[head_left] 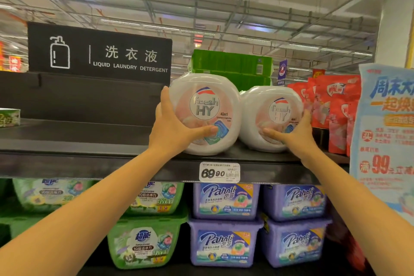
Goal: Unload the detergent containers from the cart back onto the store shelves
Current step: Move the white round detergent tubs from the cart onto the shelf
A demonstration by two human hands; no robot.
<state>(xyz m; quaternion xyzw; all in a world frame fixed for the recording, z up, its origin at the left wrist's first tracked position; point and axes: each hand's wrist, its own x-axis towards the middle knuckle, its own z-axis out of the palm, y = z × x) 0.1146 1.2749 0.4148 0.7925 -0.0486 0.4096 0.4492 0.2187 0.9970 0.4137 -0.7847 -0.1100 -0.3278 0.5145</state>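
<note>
Two white round "fresh HY" laundry capsule tubs stand side by side on the black top shelf (112, 159). My left hand (172, 127) grips the left tub (208, 96) by its left side, thumb across its lower front. My right hand (293, 134) grips the right tub (264, 105) at its lower right, thumb on its front and fingers round its right side. Both tubs stand upright and touch each other. The cart is out of view.
Green boxes (233, 63) sit behind the tubs, red pouches (329, 105) to their right. A black "Liquid Laundry Detergent" sign (98, 54) stands at left. A price tag (219, 172) hangs on the shelf edge. Purple Pahnli tubs (226, 201) and green tubs (145, 244) fill the shelf below. A blue promo poster (385, 136) hangs at right.
</note>
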